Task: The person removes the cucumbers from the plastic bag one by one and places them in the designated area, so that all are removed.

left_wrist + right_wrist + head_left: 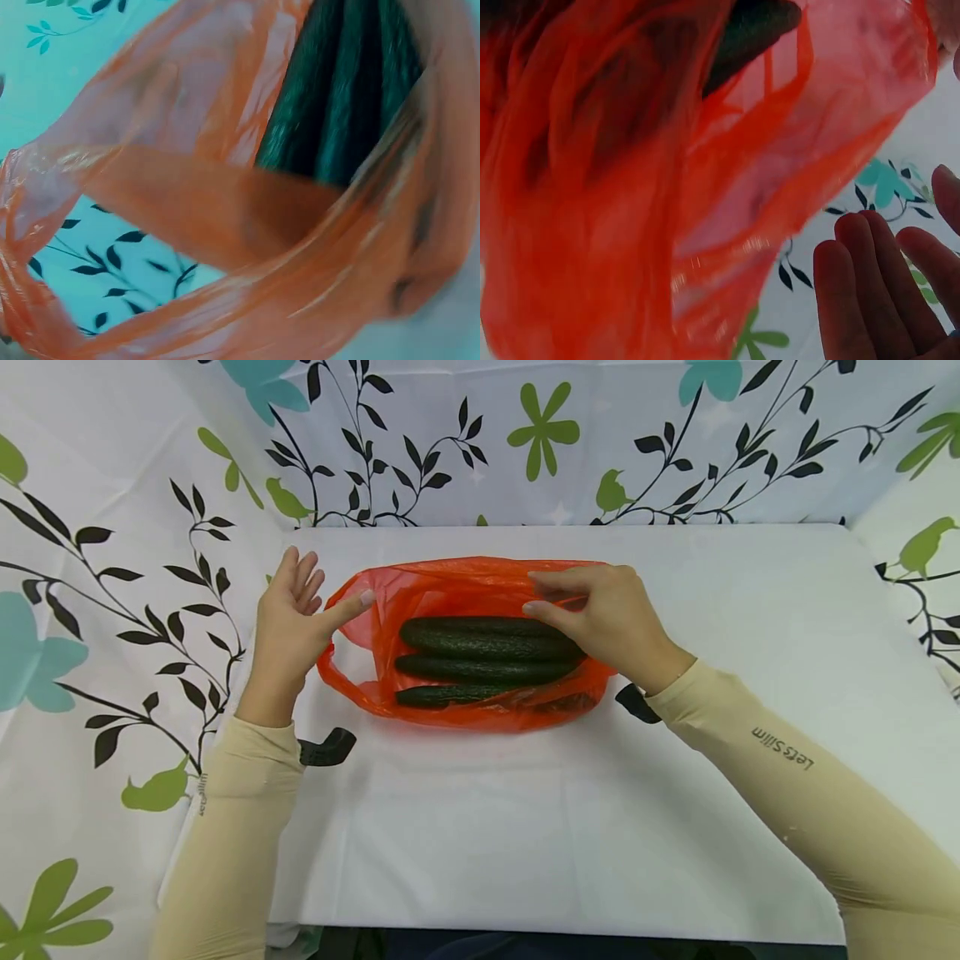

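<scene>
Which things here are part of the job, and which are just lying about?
In the job: orange bag; three cucumbers inside it; left hand at its mouth; right hand over it.
Lying about: white table cover; floral backdrop.

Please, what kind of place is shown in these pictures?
Probably a staged recording booth, not a real kitchen: a white table is enclosed by leaf-print curtains, with only an orange bag of cucumbers on it.

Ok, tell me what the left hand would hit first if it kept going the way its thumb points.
Probably the orange bag: the left hand is open, its thumb aimed at the bag's near edge, almost touching. The cucumbers lie beyond. Depth is unclear.
</scene>
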`<state>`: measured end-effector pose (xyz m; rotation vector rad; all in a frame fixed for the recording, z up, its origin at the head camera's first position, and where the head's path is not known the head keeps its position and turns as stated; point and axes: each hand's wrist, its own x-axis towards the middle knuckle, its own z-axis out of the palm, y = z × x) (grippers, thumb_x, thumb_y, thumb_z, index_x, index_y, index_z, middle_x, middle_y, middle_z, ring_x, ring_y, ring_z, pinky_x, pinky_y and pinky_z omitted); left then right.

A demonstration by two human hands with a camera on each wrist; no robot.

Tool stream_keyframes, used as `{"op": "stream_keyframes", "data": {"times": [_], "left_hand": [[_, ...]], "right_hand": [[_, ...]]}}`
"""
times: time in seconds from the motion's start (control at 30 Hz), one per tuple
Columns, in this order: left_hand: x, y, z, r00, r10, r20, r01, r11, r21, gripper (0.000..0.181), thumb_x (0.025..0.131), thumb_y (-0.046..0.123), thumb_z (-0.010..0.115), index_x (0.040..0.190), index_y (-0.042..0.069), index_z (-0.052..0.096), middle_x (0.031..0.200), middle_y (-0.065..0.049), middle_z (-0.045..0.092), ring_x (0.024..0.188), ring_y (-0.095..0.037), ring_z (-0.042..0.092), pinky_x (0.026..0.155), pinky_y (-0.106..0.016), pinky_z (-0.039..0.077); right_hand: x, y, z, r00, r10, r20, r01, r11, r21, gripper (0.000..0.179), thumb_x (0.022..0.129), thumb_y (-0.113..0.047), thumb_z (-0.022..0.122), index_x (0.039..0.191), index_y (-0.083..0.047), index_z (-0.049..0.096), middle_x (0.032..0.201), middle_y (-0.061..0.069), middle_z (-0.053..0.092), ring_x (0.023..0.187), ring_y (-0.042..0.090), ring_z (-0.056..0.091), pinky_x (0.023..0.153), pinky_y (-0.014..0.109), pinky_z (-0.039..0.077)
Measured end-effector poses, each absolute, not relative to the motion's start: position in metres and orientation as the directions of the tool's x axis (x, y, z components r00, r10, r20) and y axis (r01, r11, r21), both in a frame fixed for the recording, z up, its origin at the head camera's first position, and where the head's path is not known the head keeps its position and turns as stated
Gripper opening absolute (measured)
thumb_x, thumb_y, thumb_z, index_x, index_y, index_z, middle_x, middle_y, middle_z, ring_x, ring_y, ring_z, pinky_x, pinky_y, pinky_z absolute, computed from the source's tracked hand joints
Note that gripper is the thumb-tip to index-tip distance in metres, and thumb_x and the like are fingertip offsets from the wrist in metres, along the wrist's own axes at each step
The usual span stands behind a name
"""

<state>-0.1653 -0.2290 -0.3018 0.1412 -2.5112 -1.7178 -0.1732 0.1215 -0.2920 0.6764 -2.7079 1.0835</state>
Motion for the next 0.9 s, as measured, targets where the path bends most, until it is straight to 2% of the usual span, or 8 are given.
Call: {"op": "stream_keyframes", "data": {"times": [0.1, 0.2, 0.3, 0.47, 0.6, 0.73, 0.8, 0.9], "left_hand": [[-0.159, -0.229, -0.31, -0.982, -0.189, -0.004, -0.023, 0.098, 0.995, 0.103, 0.086, 0.027, 0.081, 0.163, 0.014, 0.013, 0.163, 0.0, 0.032, 0.146, -0.018, 0.035, 0.113, -0.028, 0.033], [-0.154, -0.229, -0.317, -0.97, -0.24, -0.039, -0.014, -0.108, 0.994, 0.097, 0.088, 0.021, 0.079, 0.162, 0.01, 0.018, 0.16, -0.005, 0.038, 0.143, -0.019, 0.04, 0.111, -0.027, 0.037], [-0.149, -0.228, -0.324, -0.964, -0.256, -0.074, -0.006, -0.256, 0.967, 0.09, 0.091, 0.02, 0.076, 0.161, 0.007, 0.021, 0.158, -0.007, 0.041, 0.142, -0.018, 0.041, 0.112, -0.027, 0.036], [-0.137, -0.224, -0.337, -0.959, -0.266, -0.096, 0.041, -0.467, 0.884, 0.084, 0.097, 0.022, 0.067, 0.161, 0.005, 0.016, 0.159, -0.008, 0.037, 0.145, -0.019, 0.034, 0.115, -0.027, 0.032], [-0.129, -0.218, -0.352, -0.938, -0.344, -0.039, 0.161, -0.534, 0.83, 0.087, 0.098, 0.035, 0.063, 0.161, 0.005, 0.01, 0.16, -0.009, 0.031, 0.146, -0.019, 0.029, 0.117, -0.028, 0.029], [-0.123, -0.211, -0.368, -0.902, -0.431, -0.039, 0.223, -0.54, 0.812, 0.095, 0.094, 0.044, 0.066, 0.161, 0.005, 0.011, 0.159, -0.006, 0.031, 0.146, -0.019, 0.027, 0.118, -0.029, 0.027], [-0.12, -0.207, -0.377, -0.893, -0.449, -0.04, 0.231, -0.532, 0.815, 0.095, 0.093, 0.043, 0.068, 0.159, 0.002, 0.015, 0.158, -0.007, 0.03, 0.145, -0.019, 0.027, 0.119, -0.03, 0.026], [-0.114, -0.198, -0.387, -0.885, -0.462, -0.063, 0.203, -0.504, 0.84, 0.09, 0.093, 0.035, 0.07, 0.159, 0.001, 0.018, 0.157, -0.009, 0.03, 0.144, -0.02, 0.027, 0.12, -0.033, 0.025]], "right_hand": [[-0.176, 0.113, -0.3, -0.91, -0.362, 0.201, -0.396, 0.623, -0.674, 0.04, 0.088, -0.032, 0.079, 0.124, -0.014, 0.075, 0.104, -0.001, 0.077, 0.092, 0.013, 0.069, 0.073, 0.032, 0.05], [-0.178, 0.107, -0.309, -0.915, -0.387, 0.112, -0.348, 0.619, -0.704, 0.038, 0.089, -0.03, 0.079, 0.124, -0.015, 0.075, 0.105, -0.001, 0.076, 0.09, 0.014, 0.066, 0.065, 0.032, 0.048], [-0.179, 0.102, -0.32, -0.908, -0.417, 0.041, -0.312, 0.609, -0.729, 0.035, 0.09, -0.027, 0.078, 0.122, -0.014, 0.075, 0.107, 0.0, 0.076, 0.088, 0.015, 0.066, 0.063, 0.03, 0.049], [-0.18, 0.095, -0.336, -0.884, -0.464, -0.05, -0.272, 0.6, -0.752, 0.033, 0.091, -0.025, 0.076, 0.121, -0.011, 0.075, 0.109, 0.0, 0.076, 0.077, 0.019, 0.061, 0.055, 0.032, 0.038], [-0.18, 0.093, -0.344, -0.869, -0.485, -0.094, -0.254, 0.602, -0.757, 0.033, 0.091, -0.028, 0.077, 0.12, -0.012, 0.076, 0.112, 0.001, 0.075, 0.079, 0.019, 0.056, 0.057, 0.032, 0.038], [-0.179, 0.091, -0.349, -0.861, -0.494, -0.116, -0.245, 0.605, -0.758, 0.033, 0.089, -0.028, 0.079, 0.118, -0.013, 0.077, 0.107, -0.002, 0.076, 0.086, 0.015, 0.061, 0.06, 0.031, 0.045], [-0.178, 0.089, -0.352, -0.86, -0.495, -0.122, -0.245, 0.61, -0.753, 0.033, 0.088, -0.028, 0.079, 0.118, -0.014, 0.078, 0.105, -0.004, 0.076, 0.085, 0.015, 0.062, 0.062, 0.033, 0.046], [-0.177, 0.087, -0.355, -0.855, -0.504, -0.124, -0.252, 0.612, -0.75, 0.032, 0.087, -0.027, 0.08, 0.117, -0.014, 0.078, 0.102, -0.006, 0.076, 0.094, 0.011, 0.065, 0.069, 0.033, 0.051]]}}
